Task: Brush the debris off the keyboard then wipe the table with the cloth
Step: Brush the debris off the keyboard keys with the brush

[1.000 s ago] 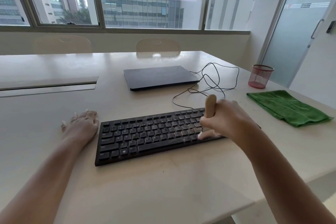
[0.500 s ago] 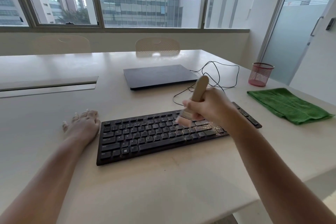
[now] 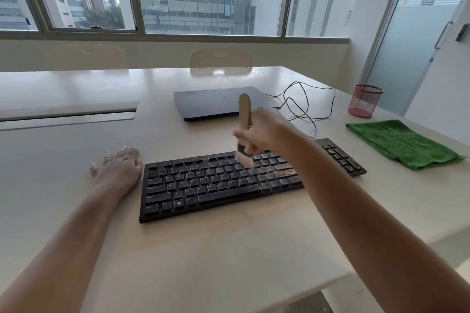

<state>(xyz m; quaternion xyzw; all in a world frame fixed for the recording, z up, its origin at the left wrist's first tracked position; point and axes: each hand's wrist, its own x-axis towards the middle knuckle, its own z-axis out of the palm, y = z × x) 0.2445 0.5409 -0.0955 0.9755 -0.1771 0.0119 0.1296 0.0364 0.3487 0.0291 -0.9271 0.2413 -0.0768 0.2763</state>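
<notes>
since a second ago my right hand (image 3: pixel 262 132), gripping the brush (image 3: pixel 244 132), swept leftward over the keyboard (image 3: pixel 203 185); left hand (image 3: pixel 119 168) rests flat, debris (image 3: pixel 282 173) remains, cloth (image 3: pixel 401 142) untouched.

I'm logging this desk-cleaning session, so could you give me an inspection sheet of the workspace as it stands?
Surface: pale table, faint marks in front of the keyboard.
Job's things: black keyboard, debris on its right keys; brush upright over the upper rows; green cloth folded, unused.
Clutter: closed laptop; red mesh cup.
Hands: right hand grips the brush; left hand flat beside the keyboard.
Cables: black cable looped loosely.
Surroundings: windows, two chairs, glass door.
</notes>
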